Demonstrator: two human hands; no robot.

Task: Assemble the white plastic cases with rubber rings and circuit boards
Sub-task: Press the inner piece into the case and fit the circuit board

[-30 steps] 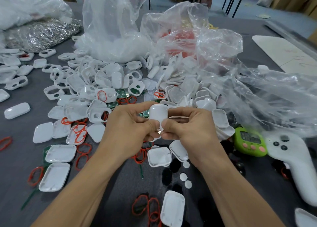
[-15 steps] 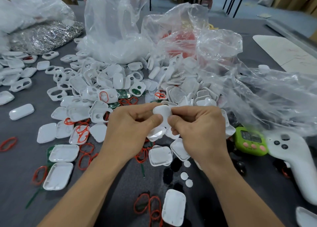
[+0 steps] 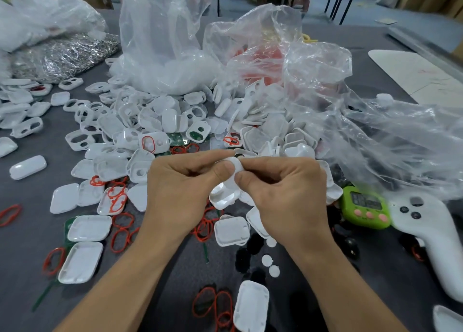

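Both hands meet at the middle of the head view over a dark grey table (image 3: 22, 244). My left hand (image 3: 185, 189) and my right hand (image 3: 283, 194) together grip one white plastic case (image 3: 225, 191), tilted, its glossy lower end showing between the palms. Thumbs and forefingers pinch its upper end. A big heap of white case halves (image 3: 140, 121) lies just beyond. Red rubber rings (image 3: 120, 231) are scattered near the left wrist. Green circuit boards (image 3: 198, 135) peek out of the heap.
Crumpled clear plastic bags (image 3: 325, 101) rise behind and to the right. A bag of shiny metal parts (image 3: 62, 56) sits at the far left. A green timer (image 3: 364, 207) and a white handheld controller (image 3: 436, 244) lie to the right. Small white discs (image 3: 270, 264) lie near my right wrist.
The case has tipped from upright to tilted between my hands, and the fingers have shifted along it. The hands stay at about the same spot.
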